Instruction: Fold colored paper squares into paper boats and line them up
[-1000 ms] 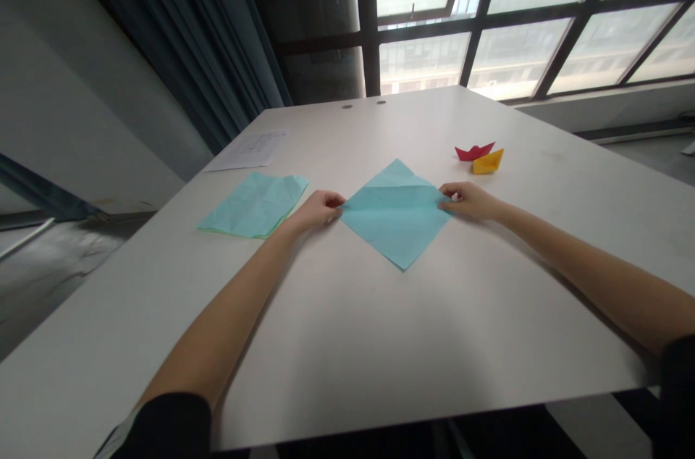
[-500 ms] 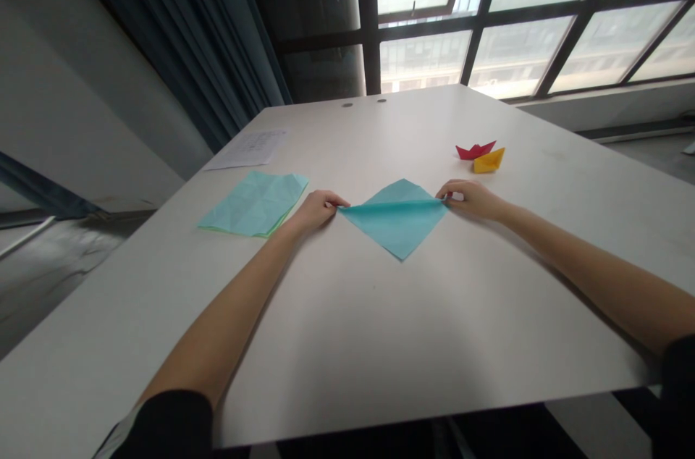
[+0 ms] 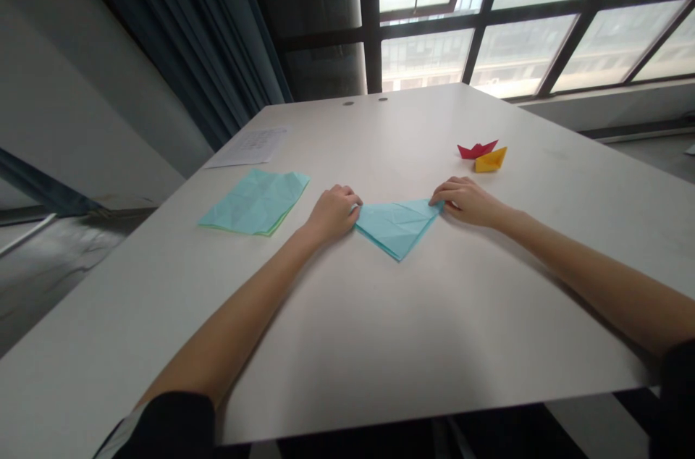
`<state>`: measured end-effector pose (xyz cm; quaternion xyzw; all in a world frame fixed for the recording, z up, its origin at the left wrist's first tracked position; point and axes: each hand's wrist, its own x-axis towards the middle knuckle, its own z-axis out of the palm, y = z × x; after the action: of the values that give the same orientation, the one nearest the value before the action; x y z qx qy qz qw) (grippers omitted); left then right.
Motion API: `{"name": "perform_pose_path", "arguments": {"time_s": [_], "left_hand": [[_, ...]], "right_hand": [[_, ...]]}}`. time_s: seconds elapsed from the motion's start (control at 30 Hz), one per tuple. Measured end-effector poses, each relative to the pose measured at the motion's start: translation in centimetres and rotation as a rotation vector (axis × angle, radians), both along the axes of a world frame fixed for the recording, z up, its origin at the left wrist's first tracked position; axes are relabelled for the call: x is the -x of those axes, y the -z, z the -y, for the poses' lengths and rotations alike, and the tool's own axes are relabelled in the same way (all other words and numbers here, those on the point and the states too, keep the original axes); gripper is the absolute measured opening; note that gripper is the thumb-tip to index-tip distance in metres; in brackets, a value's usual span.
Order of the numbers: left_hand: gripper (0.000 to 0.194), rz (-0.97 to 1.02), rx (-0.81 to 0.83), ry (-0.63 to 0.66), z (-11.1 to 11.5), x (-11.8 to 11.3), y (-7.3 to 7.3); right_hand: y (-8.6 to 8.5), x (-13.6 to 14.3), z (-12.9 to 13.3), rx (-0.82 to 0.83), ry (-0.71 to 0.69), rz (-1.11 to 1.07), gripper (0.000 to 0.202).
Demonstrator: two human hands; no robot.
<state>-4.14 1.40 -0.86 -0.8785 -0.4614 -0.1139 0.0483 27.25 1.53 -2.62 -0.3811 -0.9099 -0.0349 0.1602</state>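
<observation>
We had the blue paper (image 3: 399, 224), a folded triangle, on the table (image 3: 391, 343) between us, long edge far and running left to right, point near. Our left hand (image 3: 335, 213) and right hand (image 3: 464, 200) held its end corners, fingers closed.
</observation>
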Motion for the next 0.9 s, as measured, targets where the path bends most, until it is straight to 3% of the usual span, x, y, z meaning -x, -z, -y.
{"name": "perform_pose_path", "arguments": {"time_s": [0.17,0.3,0.5,0.77,0.9], "left_hand": [[0.037,-0.068,0.126,0.096,1.9,-2.4,0.4],[0.059,-0.094,0.210,0.047,2.5,-2.7,1.7],[0.065,-0.049,0.370,-0.027,2.7,-2.5,2.5],[0.066,0.029,0.381,-0.014,2.2,-2.5,2.7],[0.066,0.062,0.283,-0.181,1.3,-1.8,2.7]], "right_hand": [[-1.0,2.3,1.7,-0.062,-0.063,0.067,0.032],[-1.3,4.2,3.3,-0.051,-0.125,0.052,0.028],[-0.7,6.3,5.2,0.073,-0.326,0.024,0.028],[-0.1,5.9,5.3,0.181,-0.347,-0.015,0.033],[-0.3,5.9,5.2,0.193,-0.344,-0.005,0.031]]}}
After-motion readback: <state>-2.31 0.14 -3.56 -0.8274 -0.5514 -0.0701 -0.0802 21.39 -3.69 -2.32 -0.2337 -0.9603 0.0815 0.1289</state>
